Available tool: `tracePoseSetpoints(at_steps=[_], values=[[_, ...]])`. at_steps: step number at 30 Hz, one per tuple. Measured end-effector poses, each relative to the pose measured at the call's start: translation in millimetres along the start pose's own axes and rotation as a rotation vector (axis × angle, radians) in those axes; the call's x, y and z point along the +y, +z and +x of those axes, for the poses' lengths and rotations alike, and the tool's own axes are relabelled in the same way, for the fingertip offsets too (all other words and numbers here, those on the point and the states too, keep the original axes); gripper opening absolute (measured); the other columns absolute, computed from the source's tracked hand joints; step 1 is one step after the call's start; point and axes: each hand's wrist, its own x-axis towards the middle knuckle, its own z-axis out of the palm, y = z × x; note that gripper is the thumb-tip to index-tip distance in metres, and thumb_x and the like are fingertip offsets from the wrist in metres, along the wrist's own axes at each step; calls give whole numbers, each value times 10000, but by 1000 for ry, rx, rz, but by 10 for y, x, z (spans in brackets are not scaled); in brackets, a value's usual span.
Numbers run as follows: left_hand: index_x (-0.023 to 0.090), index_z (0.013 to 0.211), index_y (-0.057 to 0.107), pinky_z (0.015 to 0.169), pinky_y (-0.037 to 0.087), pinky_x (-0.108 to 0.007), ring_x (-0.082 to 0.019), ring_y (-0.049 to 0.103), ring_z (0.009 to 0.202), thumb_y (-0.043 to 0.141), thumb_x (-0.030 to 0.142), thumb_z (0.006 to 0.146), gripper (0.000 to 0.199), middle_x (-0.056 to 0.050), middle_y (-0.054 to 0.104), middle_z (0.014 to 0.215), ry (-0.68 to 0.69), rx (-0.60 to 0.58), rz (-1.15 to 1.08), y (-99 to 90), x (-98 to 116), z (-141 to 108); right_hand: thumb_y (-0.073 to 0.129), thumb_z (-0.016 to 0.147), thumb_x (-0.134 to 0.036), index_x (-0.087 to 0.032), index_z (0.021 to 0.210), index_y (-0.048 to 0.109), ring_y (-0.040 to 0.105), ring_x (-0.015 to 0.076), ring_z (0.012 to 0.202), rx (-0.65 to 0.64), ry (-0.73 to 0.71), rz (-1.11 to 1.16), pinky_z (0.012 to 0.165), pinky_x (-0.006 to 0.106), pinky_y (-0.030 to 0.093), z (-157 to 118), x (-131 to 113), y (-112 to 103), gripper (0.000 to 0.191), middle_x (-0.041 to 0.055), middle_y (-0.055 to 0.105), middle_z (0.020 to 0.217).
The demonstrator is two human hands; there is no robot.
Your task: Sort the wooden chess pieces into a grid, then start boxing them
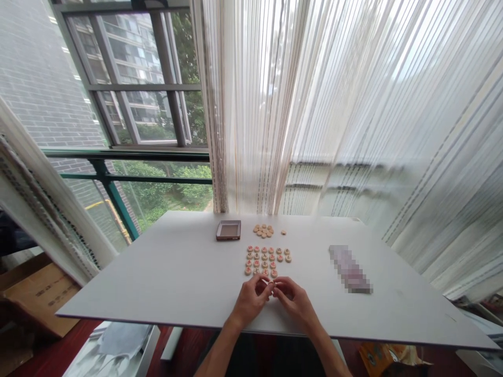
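My left hand (251, 298) and my right hand (293, 299) meet above the white table's near side, fingers closed in a pinch. Between their fingertips is a small pale Chinese chess piece (272, 283), mostly hidden. Just beyond them, rows of round wooden Chinese chess pieces (264, 257) lie with red or dark characters facing up. My fingertips partly cover the nearest row. Farther back sits a loose cluster of pale pieces (263, 230), whose markings I cannot make out. One single piece (283, 232) lies right of that cluster.
An open shallow box (229, 230) stands at the back left of the white table (165, 272). On the right lies a blurred-out flat item (350, 269). Sheer curtains (259, 104) hang behind the far edge. A cardboard box (39, 290) is on the floor at left.
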Motion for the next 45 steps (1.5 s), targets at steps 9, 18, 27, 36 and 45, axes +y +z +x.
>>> tracePoseSetpoints(at_steps=[9,18,27,36,45], values=[[165,928,618,570,532,-258,-185,708,594,673,570,828,420,-38,738,687,-58,-17,-45,-29,-16,29,659,886,-476,-210,1077,674,742,236,873,-24,-10,-31,834,372,578,-11,-9,-12,328,67,780,953],[159,865,642,582,530,-257,-177,701,598,669,542,839,385,-56,755,722,-56,-30,-32,-36,-4,7,668,870,-463,-209,1082,687,738,226,832,-6,-44,-93,775,349,580,-11,7,22,331,60,781,927],[170,873,646,595,546,-269,-178,700,599,601,545,879,377,-44,748,709,-48,-32,-15,-33,-9,1,652,878,-497,-208,1093,686,738,234,845,-21,-29,-87,809,366,584,-17,-40,26,362,69,777,931],[170,898,653,591,541,-261,-177,697,608,548,524,914,370,-50,750,740,-20,-29,12,-12,18,4,653,880,-498,-201,1093,662,736,229,852,-16,-23,-62,808,358,585,-7,16,31,366,64,772,928],[171,1096,700,619,523,-269,-180,675,588,473,407,966,352,-21,709,643,5,-21,75,-43,28,-4,650,893,-485,-202,1111,647,739,220,859,6,-20,-28,837,354,576,-1,31,41,356,61,773,939]])
